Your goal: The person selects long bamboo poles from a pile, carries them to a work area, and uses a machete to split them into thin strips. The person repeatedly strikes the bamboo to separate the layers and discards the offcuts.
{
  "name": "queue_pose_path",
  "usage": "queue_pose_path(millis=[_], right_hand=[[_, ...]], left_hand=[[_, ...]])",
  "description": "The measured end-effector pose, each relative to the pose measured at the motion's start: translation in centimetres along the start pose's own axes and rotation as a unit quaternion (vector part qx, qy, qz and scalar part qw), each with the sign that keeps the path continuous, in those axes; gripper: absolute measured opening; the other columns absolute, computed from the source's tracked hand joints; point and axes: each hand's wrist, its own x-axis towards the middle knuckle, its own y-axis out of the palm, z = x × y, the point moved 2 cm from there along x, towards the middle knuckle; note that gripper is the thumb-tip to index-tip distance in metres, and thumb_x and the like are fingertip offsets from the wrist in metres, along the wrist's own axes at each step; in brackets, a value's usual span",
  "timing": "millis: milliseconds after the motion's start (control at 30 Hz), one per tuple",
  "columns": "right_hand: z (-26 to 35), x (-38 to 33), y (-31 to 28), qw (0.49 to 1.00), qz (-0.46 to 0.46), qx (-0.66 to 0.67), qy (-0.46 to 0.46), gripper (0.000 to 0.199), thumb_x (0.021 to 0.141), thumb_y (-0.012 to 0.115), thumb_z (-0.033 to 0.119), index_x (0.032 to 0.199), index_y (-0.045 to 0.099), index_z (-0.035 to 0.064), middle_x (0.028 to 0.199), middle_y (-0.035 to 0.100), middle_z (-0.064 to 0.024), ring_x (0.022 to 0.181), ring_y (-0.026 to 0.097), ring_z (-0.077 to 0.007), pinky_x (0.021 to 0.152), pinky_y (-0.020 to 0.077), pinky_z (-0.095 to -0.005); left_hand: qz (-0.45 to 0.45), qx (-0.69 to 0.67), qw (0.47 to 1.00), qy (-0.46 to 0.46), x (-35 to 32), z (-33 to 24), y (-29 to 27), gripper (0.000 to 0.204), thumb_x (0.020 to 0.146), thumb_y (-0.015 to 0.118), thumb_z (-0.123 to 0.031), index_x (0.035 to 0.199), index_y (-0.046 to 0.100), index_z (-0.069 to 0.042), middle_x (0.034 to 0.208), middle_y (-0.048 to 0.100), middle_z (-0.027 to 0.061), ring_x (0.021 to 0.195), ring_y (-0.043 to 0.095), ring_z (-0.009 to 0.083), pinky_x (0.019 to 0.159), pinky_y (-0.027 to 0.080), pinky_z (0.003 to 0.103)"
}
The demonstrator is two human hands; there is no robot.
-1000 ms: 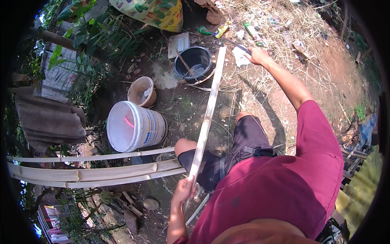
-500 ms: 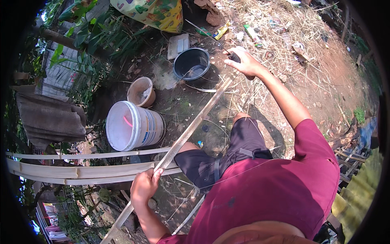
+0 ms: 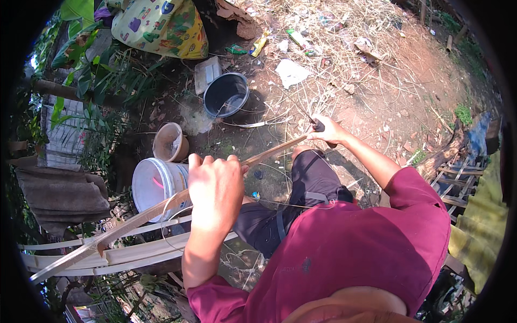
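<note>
Bamboo strip (image 3: 145, 216), left fingers (image 3: 209, 161) clenched around its hidden stretch, right fingers (image 3: 325, 119) gripping dark handle (image 3: 319, 125), blade (image 3: 304, 110) indistinct

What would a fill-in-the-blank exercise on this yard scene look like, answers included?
Gripped by the left hand, the long, narrow brown wooden strip has its lower end near the picture's ____ edge.
The curved piece inside the round white plastic bucket is coloured ____.
In the picture, the round black plastic basin appears to the ____ of the round tan plastic tub.
Missing words: left; pink; right.
</note>
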Motion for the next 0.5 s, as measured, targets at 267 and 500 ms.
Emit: queue_pose_path(millis=[267,500], right_hand=[[-9.8,-10.0,-4.6,0.971,-0.216,-0.038,0.096,0.045,0.08,0.087,0.033,0.1,0.057,0.005,0.085,0.061,0.0001,0.081,0.056,-0.0101,0.076,0.0475,-0.0286],[-13.7,-13.0,-5.8,0.901,-0.394,0.157,0.087,0.037,0.087,0.081,0.036,0.097,0.058,0.0079,0.083,0.055,0.0023,0.076,0.054,-0.0083,0.065,0.0478,-0.0277]], left_hand=[[-0.008,0.087,0.977,0.196,10.7,-9.4,1.9,0.021,0.089,0.06,-0.022,0.084,0.077,-0.011,0.083,0.073,0.0083,0.111,0.061,0.0274,0.117,0.018,0.062],[-0.382,-0.038,0.907,0.173,16.5,-14.5,6.6,0.023,0.088,0.056,-0.019,0.108,0.067,-0.016,0.14,0.056,0.0079,0.139,0.043,0.0274,0.119,0.008,0.063]])
